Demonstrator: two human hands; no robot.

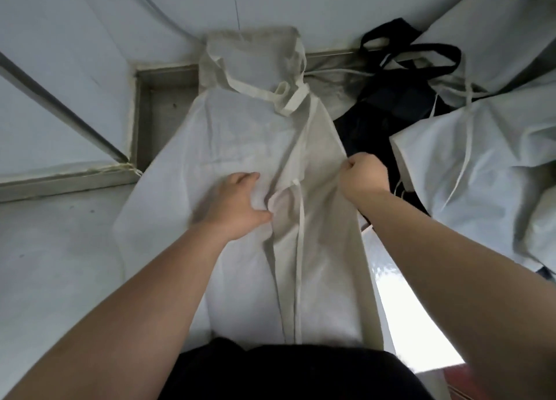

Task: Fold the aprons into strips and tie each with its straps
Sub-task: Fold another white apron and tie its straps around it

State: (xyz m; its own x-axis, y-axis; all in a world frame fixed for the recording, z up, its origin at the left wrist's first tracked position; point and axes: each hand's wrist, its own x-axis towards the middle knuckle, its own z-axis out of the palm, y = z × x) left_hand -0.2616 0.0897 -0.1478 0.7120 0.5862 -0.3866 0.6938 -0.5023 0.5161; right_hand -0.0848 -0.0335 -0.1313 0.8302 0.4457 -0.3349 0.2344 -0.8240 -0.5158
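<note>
A cream apron [240,134] lies lengthwise on the white table [54,264], bib end far from me, its right side folded in over the middle. The neck loop [264,92] rests on the bib, and a thin waist strap [299,249] runs down the folded part toward me. My left hand [237,204] lies on the cloth at the inner fold edge, fingers spread, thumb against a small pucker. At the apron's right edge, my right hand [362,174] is curled into a fist that grips the fabric.
A black apron [400,98] with black straps lies crumpled right of the cream one. More pale aprons [481,165] with thin ties are heaped at the far right. A recessed grey ledge [162,110] runs behind the table at left.
</note>
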